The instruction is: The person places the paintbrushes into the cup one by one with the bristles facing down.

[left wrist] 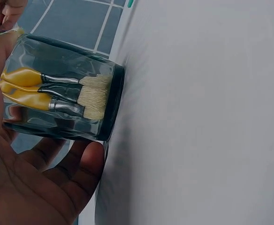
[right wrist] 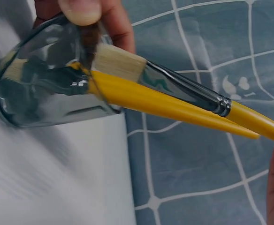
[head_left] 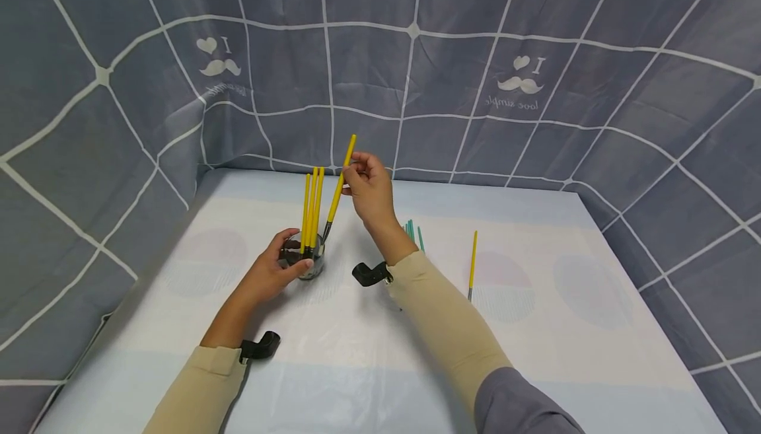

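A small clear glass [head_left: 312, 263] stands on the table, and my left hand [head_left: 289, 253] grips it from the left. Three yellow-handled brushes [head_left: 312, 209] stand in it, bristles [left wrist: 95, 96] down at the glass [left wrist: 66, 89] bottom. Above and to the right, my right hand [head_left: 357, 170] pinches a fourth yellow brush [head_left: 339, 186] near its upper end. That brush [right wrist: 184, 93] is tilted, its bristle end [right wrist: 120, 63] at the rim of the glass [right wrist: 48, 89], beside my left thumb [right wrist: 80, 9].
One more yellow brush [head_left: 472, 265] lies on the table to the right of my right forearm. Several teal sticks [head_left: 413, 229] show behind that forearm. A grey checked cloth [head_left: 416, 90] walls the table [head_left: 535, 355] at the back and both sides.
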### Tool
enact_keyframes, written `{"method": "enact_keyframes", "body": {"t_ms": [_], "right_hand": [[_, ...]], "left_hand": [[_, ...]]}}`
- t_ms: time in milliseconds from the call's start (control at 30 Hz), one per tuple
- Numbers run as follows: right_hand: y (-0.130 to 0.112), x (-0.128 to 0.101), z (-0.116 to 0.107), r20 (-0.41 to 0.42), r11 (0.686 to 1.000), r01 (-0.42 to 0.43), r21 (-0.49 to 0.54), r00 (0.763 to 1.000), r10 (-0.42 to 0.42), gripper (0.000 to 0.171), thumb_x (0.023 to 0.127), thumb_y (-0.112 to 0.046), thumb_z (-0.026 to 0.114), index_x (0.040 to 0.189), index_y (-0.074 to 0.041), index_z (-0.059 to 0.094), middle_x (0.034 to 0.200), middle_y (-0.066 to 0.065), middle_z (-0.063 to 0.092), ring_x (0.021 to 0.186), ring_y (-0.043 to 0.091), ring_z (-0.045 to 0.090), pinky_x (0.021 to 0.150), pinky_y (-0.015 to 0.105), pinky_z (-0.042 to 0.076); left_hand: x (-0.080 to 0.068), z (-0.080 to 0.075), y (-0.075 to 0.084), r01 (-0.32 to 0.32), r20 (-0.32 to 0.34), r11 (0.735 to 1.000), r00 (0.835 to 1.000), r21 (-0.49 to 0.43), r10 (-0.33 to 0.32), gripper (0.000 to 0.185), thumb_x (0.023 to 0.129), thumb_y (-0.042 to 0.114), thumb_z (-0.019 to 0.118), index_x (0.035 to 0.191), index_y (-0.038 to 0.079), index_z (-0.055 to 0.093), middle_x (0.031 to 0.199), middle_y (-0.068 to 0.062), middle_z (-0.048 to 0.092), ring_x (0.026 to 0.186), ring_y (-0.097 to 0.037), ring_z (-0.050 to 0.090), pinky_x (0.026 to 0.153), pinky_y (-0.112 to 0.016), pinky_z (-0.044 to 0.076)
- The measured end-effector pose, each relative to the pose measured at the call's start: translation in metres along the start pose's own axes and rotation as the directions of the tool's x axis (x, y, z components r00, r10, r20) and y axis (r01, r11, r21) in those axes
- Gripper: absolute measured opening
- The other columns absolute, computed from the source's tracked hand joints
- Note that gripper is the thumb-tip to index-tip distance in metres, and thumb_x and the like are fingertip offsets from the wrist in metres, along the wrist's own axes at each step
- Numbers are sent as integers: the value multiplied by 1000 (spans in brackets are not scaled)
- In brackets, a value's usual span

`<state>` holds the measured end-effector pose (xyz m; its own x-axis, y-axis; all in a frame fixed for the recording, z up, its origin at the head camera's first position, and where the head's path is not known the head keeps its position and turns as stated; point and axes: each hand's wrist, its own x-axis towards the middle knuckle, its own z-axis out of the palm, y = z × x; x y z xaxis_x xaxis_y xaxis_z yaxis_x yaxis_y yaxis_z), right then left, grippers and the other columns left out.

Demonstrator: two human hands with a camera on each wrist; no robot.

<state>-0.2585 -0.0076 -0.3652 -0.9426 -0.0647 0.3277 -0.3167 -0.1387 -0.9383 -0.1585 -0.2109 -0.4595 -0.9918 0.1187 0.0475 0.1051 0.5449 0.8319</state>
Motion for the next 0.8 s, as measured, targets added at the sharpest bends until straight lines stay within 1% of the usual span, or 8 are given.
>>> {"method": "enact_keyframes", "body": {"t_ms": [67, 200, 367, 467, 667, 800], "right_hand": [[3, -1, 2, -1, 1000, 10, -7, 1000, -10, 27, 98, -4, 60, 124, -1, 56, 96, 8, 57, 85, 20, 65, 71, 31, 57], [10, -3, 6, -1, 999, 32, -24, 999, -32, 26, 98, -4, 60, 124, 1, 56, 96, 8, 57, 84, 19, 64, 71, 31, 57], [21, -9, 9, 34, 997, 24, -78, 999, -21, 27, 100, -8, 60, 125, -1, 56, 99, 8, 58, 85, 18, 64, 73, 32, 57], [29, -13, 11, 48, 994, 24, -110, 999, -19, 27, 100, -9, 60, 125, -2, 57, 99, 8, 59, 85, 18, 64, 72, 31, 57], [39, -22, 17, 76, 990, 39, -135, 997, -29, 26, 100, -8, 60, 125, -2, 58, 97, 7, 58, 80, 16, 62, 71, 31, 57], [43, -27, 21, 95, 988, 29, -150, 995, -15, 27, 100, -8, 60, 126, -3, 58, 95, 6, 58, 80, 18, 61, 71, 30, 57]], "left_hand": [[0, 0, 0, 3, -3, 1000, 1000, -2, -3, 76, 94, 34, 71, 152, 11, 28, 137, -22, 53, 118, -37, 54, 94, -56, 43], [0, 0, 1, 14, -4, 1000, 1000, -6, -14, 77, 93, 35, 72, 153, 12, 28, 138, -21, 53, 119, -37, 54, 95, -56, 42], [0, -1, 1, 33, -2, 999, 999, -2, -33, 81, 91, 40, 73, 153, 15, 28, 139, -20, 52, 121, -37, 52, 97, -58, 40], [0, 0, 0, 30, -3, 1000, 1000, 1, -30, 82, 91, 41, 73, 154, 15, 28, 139, -20, 52, 122, -38, 52, 98, -58, 40], [0, 0, -4, 4, -3, 1000, 1000, -16, -4, 80, 92, 38, 72, 153, 14, 28, 138, -21, 52, 123, -39, 52, 98, -58, 39], [0, 0, -6, 6, -1, 1000, 1000, -19, -6, 79, 92, 39, 71, 154, 14, 27, 140, -22, 51, 125, -40, 50, 100, -59, 38]]}}
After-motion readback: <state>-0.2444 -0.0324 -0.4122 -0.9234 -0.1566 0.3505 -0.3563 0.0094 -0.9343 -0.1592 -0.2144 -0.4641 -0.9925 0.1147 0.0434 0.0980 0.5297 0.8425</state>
